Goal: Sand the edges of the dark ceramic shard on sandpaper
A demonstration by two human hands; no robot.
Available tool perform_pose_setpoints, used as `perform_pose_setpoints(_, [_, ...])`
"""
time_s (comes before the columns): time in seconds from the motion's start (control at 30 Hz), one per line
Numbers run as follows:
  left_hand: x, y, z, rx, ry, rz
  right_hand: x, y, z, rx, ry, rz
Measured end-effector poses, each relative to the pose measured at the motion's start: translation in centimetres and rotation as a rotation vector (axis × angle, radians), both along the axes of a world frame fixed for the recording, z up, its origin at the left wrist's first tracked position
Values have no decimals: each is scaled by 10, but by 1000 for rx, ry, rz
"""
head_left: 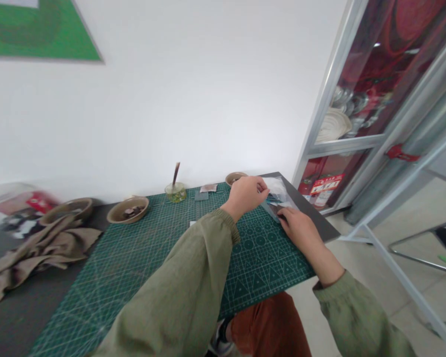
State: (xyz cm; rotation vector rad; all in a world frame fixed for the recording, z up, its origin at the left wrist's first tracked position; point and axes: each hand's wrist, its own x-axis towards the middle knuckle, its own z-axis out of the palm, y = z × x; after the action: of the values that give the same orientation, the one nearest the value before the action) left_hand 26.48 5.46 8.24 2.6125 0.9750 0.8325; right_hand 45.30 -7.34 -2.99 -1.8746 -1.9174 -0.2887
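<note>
My left hand (247, 194) reaches across to the right end of the green cutting mat (260, 267), its fingers curled together in a pinch. Whatever may be between those fingertips is too small to make out. Just beyond them lies a clear plastic bag (277, 188) with flat, pale and dark contents that I cannot identify. The near edge of this bag is gripped by my right hand (301, 230), its fingers closed low over the mat. Behind my left hand, a small brown bowl (236, 176) is partly hidden.
Along the wall stand a glass dish (175, 194) with a brush-like stick, small flat pieces (208, 188), and a bowl of dark bits (128, 209). Farther left are another bowl (67, 210) and a crumpled brown cloth (48, 248). A glass-doored cabinet (342, 144) rises at right.
</note>
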Motion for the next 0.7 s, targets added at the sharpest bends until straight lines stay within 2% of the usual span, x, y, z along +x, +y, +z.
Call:
perform_pose_setpoints(0.23, [1,4,2,-55,59,-1,-1,13,-3,213,-14,-37])
perform_pose_setpoints(0.37, [1,6,0,-84,67,-14,2,15,-5,386,0,-13])
perform_pose_setpoints(0.47, [1,8,-1,-105,66,-24,3,18,-2,457,-9,-1])
perform_pose_setpoints(0.57, [4,9,-2,-125,59,-36,2,28,1,449,-35,-18])
perform_pose_setpoints(0.7, [8,12,-4,-144,47,-53,-4,49,6,327,-69,-122])
